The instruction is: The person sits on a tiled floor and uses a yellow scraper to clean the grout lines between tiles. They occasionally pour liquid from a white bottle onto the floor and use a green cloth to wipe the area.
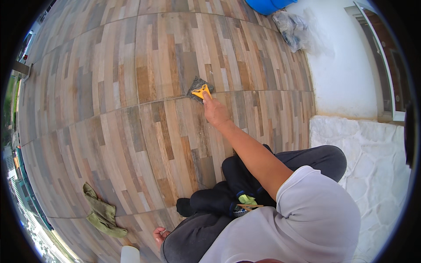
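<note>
My right hand (215, 111) reaches forward and is closed around a yellow, triangular plastic tool (202, 91), perhaps a scraper. Beneath and around the tool lies a dark grey, rough patch (194, 85) on the wood-patterned tile floor (169, 131), at a joint between tiles. Whether that patch is a pad or a paste I cannot tell. My left hand (160, 235) hangs low beside my left knee with its fingers loosely curled and apart. Nothing shows in it. A crumpled olive-green cloth (103, 213) lies on the tiles to its left.
A white cylinder (130, 254) stands at the lower edge. A small yellow-green item (247, 200) and thin sticks sit by my legs. Far right are a blue container (269, 5), a clear plastic bag (293, 30) and a white wall (340, 74), with pale stonework (357, 153) nearer.
</note>
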### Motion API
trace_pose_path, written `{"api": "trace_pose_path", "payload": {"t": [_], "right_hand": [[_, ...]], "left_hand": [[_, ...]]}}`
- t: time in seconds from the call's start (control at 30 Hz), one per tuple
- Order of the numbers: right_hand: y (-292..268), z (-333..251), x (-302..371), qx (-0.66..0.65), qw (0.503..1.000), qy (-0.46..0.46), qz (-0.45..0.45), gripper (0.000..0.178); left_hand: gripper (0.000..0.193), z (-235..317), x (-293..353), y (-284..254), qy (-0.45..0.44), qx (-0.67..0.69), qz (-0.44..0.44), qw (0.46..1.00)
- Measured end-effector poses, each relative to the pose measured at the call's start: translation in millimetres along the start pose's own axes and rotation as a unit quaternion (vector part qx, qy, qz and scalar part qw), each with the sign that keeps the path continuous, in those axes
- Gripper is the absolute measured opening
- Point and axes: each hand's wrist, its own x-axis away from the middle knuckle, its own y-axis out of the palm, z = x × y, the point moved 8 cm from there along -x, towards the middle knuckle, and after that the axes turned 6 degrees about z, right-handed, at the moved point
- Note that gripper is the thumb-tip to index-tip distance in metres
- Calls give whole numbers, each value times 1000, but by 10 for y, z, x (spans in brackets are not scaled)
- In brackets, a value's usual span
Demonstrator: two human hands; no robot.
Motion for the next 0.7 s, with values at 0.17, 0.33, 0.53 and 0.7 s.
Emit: {"api": "trace_pose_path", "payload": {"t": [0.17,0.33,0.53,0.7], "right_hand": [[-702,1960,175,33,972,196,123,25],[-210,407,90,-26,996,78,-17,31],[403,-1872,54,-93,973,-123,-170,37],[417,-2084,88,-78,961,-185,-192,33]], "left_hand": [[57,176,87,66,38,-24,74,996],[57,111,65,288,31,38,92,995],[55,171,120,22,59,42,66,995],[56,83,187,7,60,20,148,987]]}}
